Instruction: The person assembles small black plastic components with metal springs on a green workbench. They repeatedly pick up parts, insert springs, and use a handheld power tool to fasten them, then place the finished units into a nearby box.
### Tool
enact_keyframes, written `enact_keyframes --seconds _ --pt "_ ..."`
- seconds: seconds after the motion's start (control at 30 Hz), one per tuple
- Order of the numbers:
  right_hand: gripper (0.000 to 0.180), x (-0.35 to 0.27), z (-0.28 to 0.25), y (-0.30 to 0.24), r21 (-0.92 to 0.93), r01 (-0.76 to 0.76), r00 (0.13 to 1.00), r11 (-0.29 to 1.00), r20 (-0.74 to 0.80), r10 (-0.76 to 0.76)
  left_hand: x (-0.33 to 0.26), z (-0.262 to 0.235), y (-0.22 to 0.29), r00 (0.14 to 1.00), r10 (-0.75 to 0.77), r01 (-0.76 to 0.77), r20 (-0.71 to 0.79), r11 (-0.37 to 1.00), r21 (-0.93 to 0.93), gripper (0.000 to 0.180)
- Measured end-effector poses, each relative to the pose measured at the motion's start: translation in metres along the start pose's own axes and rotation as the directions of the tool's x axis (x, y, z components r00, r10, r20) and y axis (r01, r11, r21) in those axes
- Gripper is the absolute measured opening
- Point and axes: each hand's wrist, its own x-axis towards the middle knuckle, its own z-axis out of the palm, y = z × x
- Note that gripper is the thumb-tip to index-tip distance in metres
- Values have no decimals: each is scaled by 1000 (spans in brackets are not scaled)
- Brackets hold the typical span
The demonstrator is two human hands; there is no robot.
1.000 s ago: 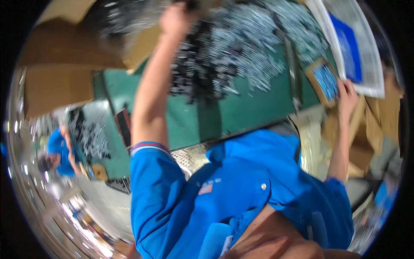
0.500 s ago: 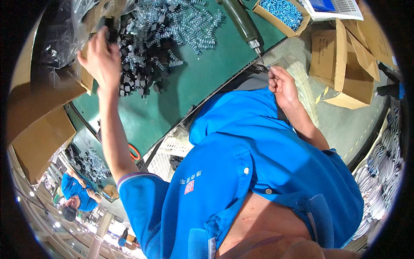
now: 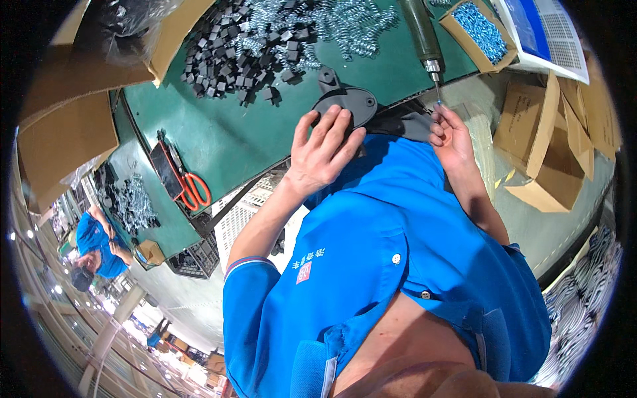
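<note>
First inspector: Your left hand (image 3: pixel 325 156) spreads its fingers over the black oval plastic part (image 3: pixel 359 105), which shows just beyond them; your thumb is hidden, so I cannot tell the grip.

Second inspector: Your right hand (image 3: pixel 452 136) is narrow, pinching what appears to be a blue screw (image 3: pixel 438 103) beneath the power screwdriver (image 3: pixel 423 40), just beyond your fingertips. A loose seat could drop the screw; an early spin could nick you; easing left-hand pressure could let the part slip.
</note>
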Motion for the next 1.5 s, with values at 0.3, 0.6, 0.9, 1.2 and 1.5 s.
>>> enact_keyframes --seconds 0.3,0.6,0.9,1.2,1.5 --pt "15 -2 8 6 137 -79 985 987 161 57 2 3 -2 958 -253 220 -132 950 -221 41" --pt "15 -5 3 11 188 -125 988 974 114 105 -15 16 24 51 -983 546 174 -118 -829 43" --pt "16 -12 20 11 180 -102 995 978 8 102 -5 -1 32 675 -728 733 118 680 1 38" --pt "18 -14 21 16 162 -94 996 982 27 91 31 -46 17 632 -691 688 350 709 157 36" --pt "19 -11 27 17 164 -49 998 985 43 43 86 6 -61 887 -430 456 168 872 -179 14"
